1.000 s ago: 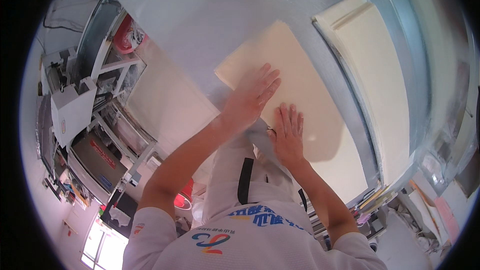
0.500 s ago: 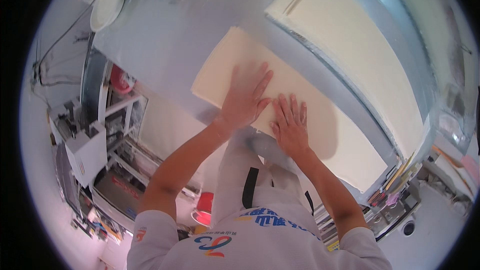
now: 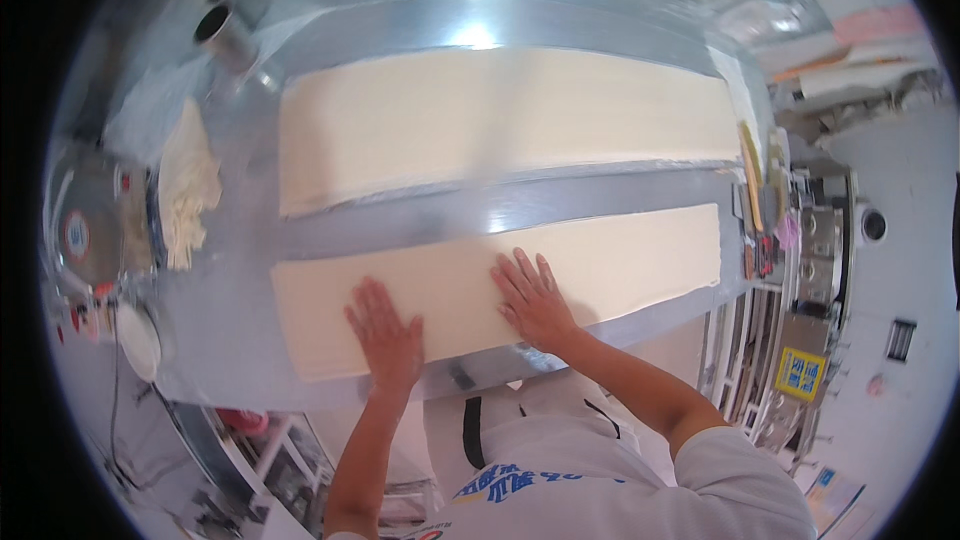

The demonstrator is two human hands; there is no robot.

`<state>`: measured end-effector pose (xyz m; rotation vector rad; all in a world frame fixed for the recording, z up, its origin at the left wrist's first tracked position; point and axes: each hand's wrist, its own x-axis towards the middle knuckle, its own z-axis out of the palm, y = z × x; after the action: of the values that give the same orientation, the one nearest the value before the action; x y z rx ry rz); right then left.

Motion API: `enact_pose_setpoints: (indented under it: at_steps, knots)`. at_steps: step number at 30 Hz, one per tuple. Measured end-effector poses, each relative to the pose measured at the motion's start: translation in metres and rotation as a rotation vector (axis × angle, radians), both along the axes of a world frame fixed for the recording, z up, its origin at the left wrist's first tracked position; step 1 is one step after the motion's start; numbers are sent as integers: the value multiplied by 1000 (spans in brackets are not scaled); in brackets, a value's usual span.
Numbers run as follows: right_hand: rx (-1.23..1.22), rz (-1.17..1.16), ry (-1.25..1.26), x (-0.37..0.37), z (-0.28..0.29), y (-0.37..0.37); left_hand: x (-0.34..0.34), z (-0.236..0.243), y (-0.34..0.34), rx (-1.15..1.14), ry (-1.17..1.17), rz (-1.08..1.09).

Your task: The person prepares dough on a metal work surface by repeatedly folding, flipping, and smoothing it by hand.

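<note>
On the far left a white dish [image 3: 139,341] is blurring into the dark rim. Here the left hand [image 3: 385,332] is lying palm-down, palm hidden, its grip spread flat on the near pale sheet [image 3: 458,292], which is stretching along the table's [image 3: 232,340] front. A far pale sheet [image 3: 510,120] is running behind. The right hand [image 3: 532,302] is resting mid-sheet, grip likewise flattened. Rightmost, small tools [image 3: 758,230] are crowding together, hard to make out.
</note>
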<state>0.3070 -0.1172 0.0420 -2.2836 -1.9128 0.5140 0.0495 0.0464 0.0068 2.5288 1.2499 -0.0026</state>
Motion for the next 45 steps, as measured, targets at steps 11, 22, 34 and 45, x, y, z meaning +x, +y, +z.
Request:
enact_pose_setpoints:
  at_steps: [11, 22, 34, 45]
  knots:
    - [118, -584, -66, 214, -2, -189, 31, -16, -31, 301, 102, 168]
    - [723, -948, -140, 563, 8, -222, 515, 87, -157, 3, -590, -481]
    - [731, -1097, 504, 606, 3, -221, 800, 61, -237, -97, -488, -688]
    - [786, -1177, 959, 609, 20, -219, 805, 61, -218, -439, -553, -534]
